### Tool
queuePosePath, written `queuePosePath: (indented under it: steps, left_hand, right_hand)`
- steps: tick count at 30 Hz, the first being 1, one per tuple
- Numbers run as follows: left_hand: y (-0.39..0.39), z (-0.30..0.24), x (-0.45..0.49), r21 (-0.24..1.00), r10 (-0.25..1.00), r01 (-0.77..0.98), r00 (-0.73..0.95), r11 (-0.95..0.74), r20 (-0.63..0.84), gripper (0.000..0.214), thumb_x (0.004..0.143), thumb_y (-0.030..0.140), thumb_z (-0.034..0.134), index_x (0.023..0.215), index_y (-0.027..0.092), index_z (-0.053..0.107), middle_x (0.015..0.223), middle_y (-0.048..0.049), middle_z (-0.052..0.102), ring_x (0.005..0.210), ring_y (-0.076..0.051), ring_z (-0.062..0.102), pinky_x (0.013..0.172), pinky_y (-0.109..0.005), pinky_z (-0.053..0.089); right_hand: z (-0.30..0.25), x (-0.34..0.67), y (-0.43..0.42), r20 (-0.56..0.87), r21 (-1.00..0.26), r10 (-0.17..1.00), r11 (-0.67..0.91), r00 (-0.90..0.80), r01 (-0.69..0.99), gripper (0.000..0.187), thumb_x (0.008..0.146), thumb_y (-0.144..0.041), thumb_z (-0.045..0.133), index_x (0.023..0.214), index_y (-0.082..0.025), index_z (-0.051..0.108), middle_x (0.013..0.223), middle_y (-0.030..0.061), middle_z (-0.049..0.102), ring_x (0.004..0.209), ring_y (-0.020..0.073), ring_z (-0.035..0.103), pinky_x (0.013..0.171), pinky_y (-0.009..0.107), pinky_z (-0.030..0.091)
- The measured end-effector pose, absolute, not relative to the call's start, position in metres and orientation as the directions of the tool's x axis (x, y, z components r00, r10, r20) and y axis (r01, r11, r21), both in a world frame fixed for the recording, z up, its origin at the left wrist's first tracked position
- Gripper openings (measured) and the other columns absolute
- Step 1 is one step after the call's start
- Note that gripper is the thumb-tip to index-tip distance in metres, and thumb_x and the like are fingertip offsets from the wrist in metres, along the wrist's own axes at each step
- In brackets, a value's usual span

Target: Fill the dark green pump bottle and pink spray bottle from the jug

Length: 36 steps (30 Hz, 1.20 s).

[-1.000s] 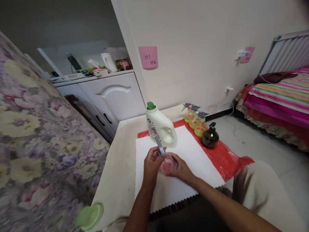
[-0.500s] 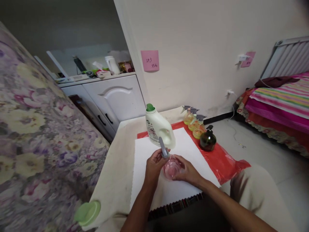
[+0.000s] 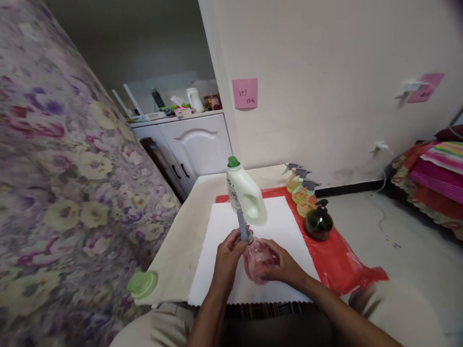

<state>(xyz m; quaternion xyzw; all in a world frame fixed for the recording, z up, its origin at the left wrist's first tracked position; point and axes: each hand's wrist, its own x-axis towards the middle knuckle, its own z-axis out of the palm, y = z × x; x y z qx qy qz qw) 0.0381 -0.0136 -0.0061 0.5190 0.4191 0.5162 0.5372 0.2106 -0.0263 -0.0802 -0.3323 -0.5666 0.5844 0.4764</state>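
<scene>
A clear pink spray bottle (image 3: 257, 262) is tilted over the white sheet (image 3: 289, 231), gripped round its body by my right hand (image 3: 284, 264). Closed fingers of my left hand (image 3: 231, 248) hold the grey spray head (image 3: 243, 224) at the bottle's neck. How far the head is screwed on I cannot tell. Just beyond stands a large pale green detergent jug (image 3: 249, 195) with its handle to the right and a dark green spout showing at the top. At the table's near left corner lies a light green cap (image 3: 142, 284).
Several spray bottles (image 3: 306, 202) with yellowish liquid stand in a row on red plastic sheeting (image 3: 340, 265) at the right. Beside them is a dark green pump bottle (image 3: 319, 222). A floral curtain (image 3: 83, 193) hangs along the left.
The view has turned slightly right, so most things sit differently in the frame. Both hands keep hold of the spray bottle and its head, which now looks more upright.
</scene>
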Motion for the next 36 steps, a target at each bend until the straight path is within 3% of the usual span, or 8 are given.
queuePosePath:
  steps: [12,21,26,36]
  left_hand:
    - [-0.034,-0.007,0.065,0.981,0.993,-0.165,0.036,-0.102,0.109,0.027,0.078,0.029,0.070,0.103,0.019,0.067,0.102,-0.0053,0.073,0.097,-0.021,0.064,0.091,-0.031,0.043]
    - [-0.045,0.003,0.071,0.980,0.984,-0.129,0.077,-0.151,0.162,0.026,0.084,0.032,0.063,0.106,0.019,0.067,0.100,-0.0033,0.071,0.094,-0.018,0.061,0.087,-0.027,0.042]
    - [-0.046,0.003,0.077,0.982,0.992,-0.143,-0.030,-0.123,0.120,0.027,0.075,0.030,0.073,0.099,0.020,0.068,0.088,0.0005,0.071,0.082,-0.016,0.061,0.078,-0.025,0.044]
    - [-0.048,0.003,0.078,0.961,0.991,-0.250,0.031,-0.121,0.133,0.031,0.079,0.033,0.068,0.105,0.016,0.067,0.101,-0.0091,0.072,0.095,-0.023,0.064,0.090,-0.035,0.045]
  right_hand:
    - [-0.092,0.235,-0.040,0.159,-0.944,0.915,0.030,-0.371,-0.330,0.082,0.059,-0.033,0.085,0.132,-0.025,0.049,0.132,0.0095,0.057,0.121,0.0329,0.052,0.100,0.049,0.042]
    - [-0.086,0.236,-0.044,0.242,-0.859,0.874,-0.008,-0.422,-0.511,0.076,0.062,-0.032,0.084,0.130,-0.024,0.052,0.135,0.0084,0.057,0.126,0.0319,0.049,0.106,0.047,0.036]
    - [-0.086,0.235,-0.046,0.236,-0.859,0.868,-0.023,-0.436,-0.511,0.074,0.062,-0.030,0.083,0.129,-0.025,0.052,0.135,0.0073,0.057,0.126,0.0313,0.048,0.106,0.046,0.035]
    - [-0.064,0.236,-0.056,0.239,-0.797,0.809,-0.152,-0.537,-0.585,0.073,0.068,-0.041,0.074,0.133,-0.020,0.051,0.127,0.0094,0.061,0.117,0.0317,0.054,0.103,0.048,0.035]
